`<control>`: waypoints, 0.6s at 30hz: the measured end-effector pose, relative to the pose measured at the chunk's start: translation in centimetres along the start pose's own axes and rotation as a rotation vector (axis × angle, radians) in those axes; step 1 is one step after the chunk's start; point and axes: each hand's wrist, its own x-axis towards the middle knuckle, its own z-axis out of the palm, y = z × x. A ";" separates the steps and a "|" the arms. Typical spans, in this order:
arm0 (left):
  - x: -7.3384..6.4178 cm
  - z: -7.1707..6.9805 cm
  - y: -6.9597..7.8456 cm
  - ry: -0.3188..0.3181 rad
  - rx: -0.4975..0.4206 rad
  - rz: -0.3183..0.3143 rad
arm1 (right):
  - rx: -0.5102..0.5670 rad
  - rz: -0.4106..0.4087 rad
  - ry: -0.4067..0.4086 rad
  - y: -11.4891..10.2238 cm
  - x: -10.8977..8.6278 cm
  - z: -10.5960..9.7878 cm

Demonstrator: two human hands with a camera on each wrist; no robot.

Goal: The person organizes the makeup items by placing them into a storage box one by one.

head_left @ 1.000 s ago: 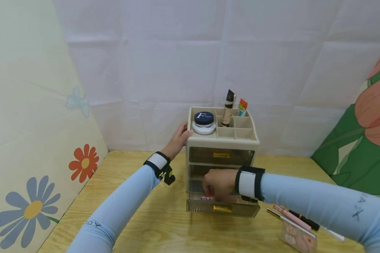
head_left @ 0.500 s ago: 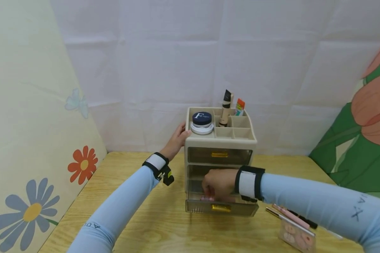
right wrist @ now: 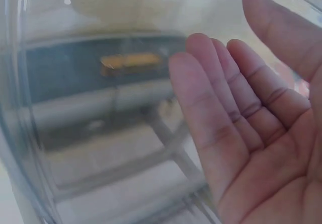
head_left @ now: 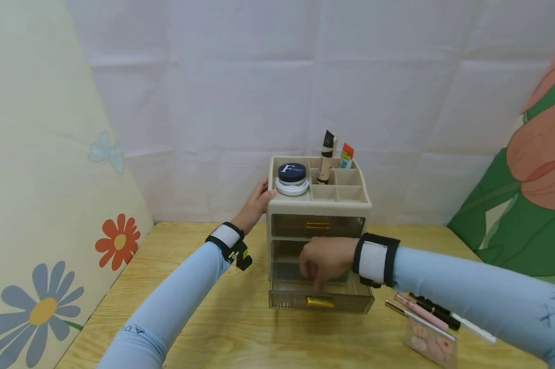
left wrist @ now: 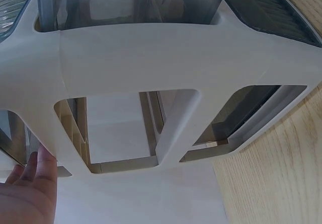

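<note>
Your left hand rests with fingers extended against the organizer, which stands at its right. Your right hand, relaxed and uncurled, dips into the pulled-out drawer; to that hand's right, nearer you, lies a makeup palette.

We've got the organizer on the tabletop, in front of the back cloth. Up top, left compartment, we have a jar sitting on a case. Right of those there's a tube, then a second tube further right and back. Lower drawer is out toward us, under the upper drawer, right hand over it. Left hand is against our organizer's left side. Right of the drawers: makeup pens, palette nearer us.
</note>
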 end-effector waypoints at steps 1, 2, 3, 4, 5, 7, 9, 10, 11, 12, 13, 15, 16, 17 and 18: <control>0.0 0.0 0.0 -0.001 0.001 0.000 | 0.012 0.000 0.007 -0.2 -0.4 -0.4; 0.0 0.0 0.0 -0.002 0.003 0.000 | 0.024 0.000 0.016 -0.4 -0.8 -0.9; 0.0 0.0 0.1 -0.003 0.005 0.000 | 0.029 -0.001 0.027 -0.5 -1.3 -1.3; -0.1 0.0 0.1 -0.002 0.006 -0.002 | 0.031 0.001 0.040 -0.7 -1.8 -1.7; -0.1 0.0 0.1 -0.002 0.009 -0.003 | 0.031 -0.010 0.055 -0.8 -2.3 -2.1; -0.1 0.0 0.1 -0.001 0.011 -0.003 | 0.029 -0.010 0.080 -1.0 -3.5 -2.8; -0.2 0.0 0.2 -0.002 0.013 0.000 | 0.021 -0.017 0.106 -1.0 -4.7 -3.3; -0.2 0.0 0.3 -0.001 0.013 0.001 | 0.026 -0.015 0.113 -0.9 -5.3 -3.5; -0.2 0.0 0.3 -0.001 0.012 0.003 | 0.025 -0.019 0.121 -0.7 -5.9 -3.7; -0.1 0.0 0.2 0.000 0.012 0.004 | 0.030 -0.012 0.125 -0.6 -6.5 -3.8; -0.1 0.0 0.2 0.000 0.011 0.005 | 0.034 -0.014 0.132 -0.4 -7.1 -3.9; -0.1 0.0 0.1 0.001 0.010 0.008 | 0.046 -0.005 0.143 0.0 -8.2 -4.1; -0.1 0.0 0.1 0.001 0.010 0.008 | 0.053 0.003 0.150 0.3 -8.8 -4.1; -0.1 0.0 0.1 -0.001 0.010 0.009 | 0.057 0.016 0.156 0.6 -9.3 -4.0; -0.1 0.0 0.0 -0.002 0.010 0.008 | 0.064 0.028 0.162 1.0 -9.9 -3.9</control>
